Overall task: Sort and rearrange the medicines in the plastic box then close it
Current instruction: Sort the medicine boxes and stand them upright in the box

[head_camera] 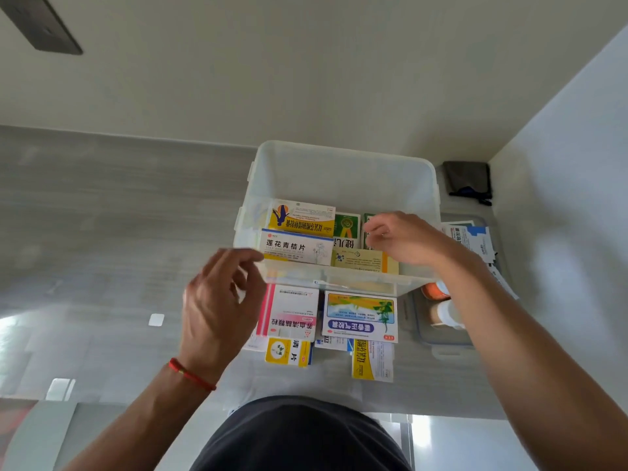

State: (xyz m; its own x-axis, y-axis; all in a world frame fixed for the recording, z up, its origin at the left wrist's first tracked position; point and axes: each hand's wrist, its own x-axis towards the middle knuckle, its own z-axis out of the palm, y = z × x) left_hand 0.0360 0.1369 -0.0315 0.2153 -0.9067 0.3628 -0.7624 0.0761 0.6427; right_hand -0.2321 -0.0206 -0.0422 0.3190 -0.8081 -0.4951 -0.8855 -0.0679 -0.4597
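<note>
A green carton (367, 229) is pinched at its top edge by the right hand (404, 239), inside the plastic box (343, 171). Light, stiff card is judged crushable; the left hand (221, 300) hangs loose, empty.

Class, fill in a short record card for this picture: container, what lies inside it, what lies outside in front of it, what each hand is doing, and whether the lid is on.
container: clear plastic box on a grey counter
inside: several medicine packets, among them a white and blue packet and a yellow packet
outside, in front: more packets, including a pink-striped packet and a blue-labelled packet
left hand: fingers loosely curled, holding nothing, near the box's front wall
right hand: inside the box, at a green packet
lid: not on
</note>
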